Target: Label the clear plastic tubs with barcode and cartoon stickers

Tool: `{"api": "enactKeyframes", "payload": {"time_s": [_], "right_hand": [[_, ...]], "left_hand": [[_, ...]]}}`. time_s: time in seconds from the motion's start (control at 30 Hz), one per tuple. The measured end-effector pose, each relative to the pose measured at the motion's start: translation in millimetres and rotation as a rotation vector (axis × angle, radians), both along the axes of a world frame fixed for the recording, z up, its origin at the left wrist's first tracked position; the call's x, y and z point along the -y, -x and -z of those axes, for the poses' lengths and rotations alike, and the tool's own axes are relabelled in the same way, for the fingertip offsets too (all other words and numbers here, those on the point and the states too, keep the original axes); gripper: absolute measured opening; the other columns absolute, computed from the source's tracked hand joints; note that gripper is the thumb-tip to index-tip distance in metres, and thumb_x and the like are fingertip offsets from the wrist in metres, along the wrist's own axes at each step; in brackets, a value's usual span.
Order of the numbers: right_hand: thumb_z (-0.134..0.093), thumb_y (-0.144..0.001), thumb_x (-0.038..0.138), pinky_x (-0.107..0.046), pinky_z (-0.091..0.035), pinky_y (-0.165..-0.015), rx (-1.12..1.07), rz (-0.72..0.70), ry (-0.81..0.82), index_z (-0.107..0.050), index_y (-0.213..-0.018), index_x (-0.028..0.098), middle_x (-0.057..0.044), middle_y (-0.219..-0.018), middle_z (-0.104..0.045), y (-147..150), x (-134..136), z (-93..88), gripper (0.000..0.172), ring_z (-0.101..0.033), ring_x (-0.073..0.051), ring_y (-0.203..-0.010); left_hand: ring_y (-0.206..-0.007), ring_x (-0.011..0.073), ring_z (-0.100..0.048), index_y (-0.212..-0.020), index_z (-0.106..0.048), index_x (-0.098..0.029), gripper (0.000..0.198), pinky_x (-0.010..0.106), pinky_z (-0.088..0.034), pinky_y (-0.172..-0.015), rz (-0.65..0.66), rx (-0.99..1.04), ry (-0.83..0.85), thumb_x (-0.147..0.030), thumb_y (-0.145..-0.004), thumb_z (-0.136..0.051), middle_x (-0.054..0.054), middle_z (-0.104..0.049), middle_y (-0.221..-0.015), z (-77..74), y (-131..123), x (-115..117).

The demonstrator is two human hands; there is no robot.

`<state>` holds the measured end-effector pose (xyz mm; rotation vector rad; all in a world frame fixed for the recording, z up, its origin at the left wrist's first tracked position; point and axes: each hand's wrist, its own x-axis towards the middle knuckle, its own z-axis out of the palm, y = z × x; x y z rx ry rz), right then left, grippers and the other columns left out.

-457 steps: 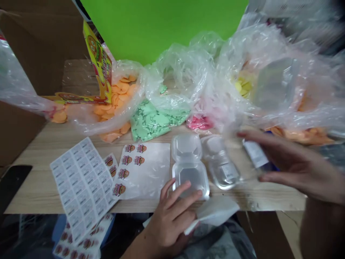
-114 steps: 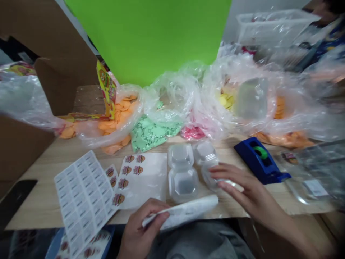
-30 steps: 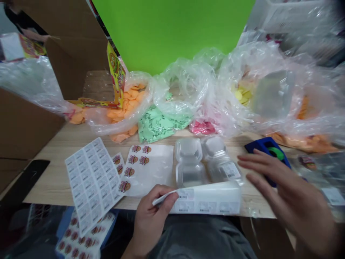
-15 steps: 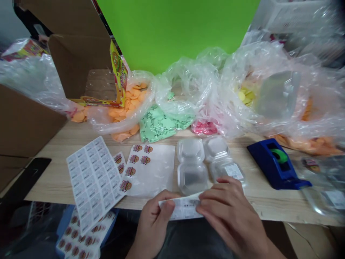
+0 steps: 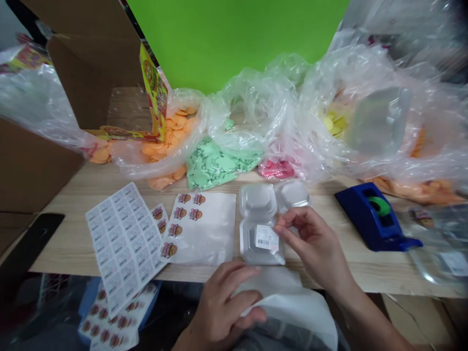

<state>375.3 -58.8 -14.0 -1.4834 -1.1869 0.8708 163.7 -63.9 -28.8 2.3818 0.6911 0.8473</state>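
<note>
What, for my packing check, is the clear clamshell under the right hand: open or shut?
Open: the clear clamshell lies spread flat, one half beyond the other, with the right hand at a barcode label on the nearer half.

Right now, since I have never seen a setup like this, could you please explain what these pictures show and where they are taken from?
There is no machine here: a person is working with two bare hands, and the picture comes from a camera worn on the head, looking forward and down. On the wooden table lie a sheet of small labels, a sheet of burger stickers, a blue tape dispenser and an open clear plastic box. Behind them are clear bags of orange pieces, green pieces, pink pieces and yellow pieces. The right hand is at the box, its fingertips beside a barcode label on the box. The left hand is on a white sheet just below the table's front edge.
</note>
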Motion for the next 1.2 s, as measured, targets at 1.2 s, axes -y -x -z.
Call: {"api": "enactKeyframes", "payload": {"time_s": [1.2], "right_hand": [[-0.068,-0.073,0.042,-0.034,-0.046,-0.087,-0.141,-0.469,0.271,-0.058,-0.109,0.023,-0.004,-0.108,-0.062,-38.0,-39.1,-21.6,0.042,-0.057,-0.020,-0.100]], "left_hand": [[-0.122,0.0235,-0.045,-0.073,-0.059,-0.018,0.017,0.041,-0.030,-0.104,0.009,-0.174,-0.146,-0.020,-0.087,-0.051,0.003,-0.060,-0.123,16.0,-33.7,-12.9]]}}
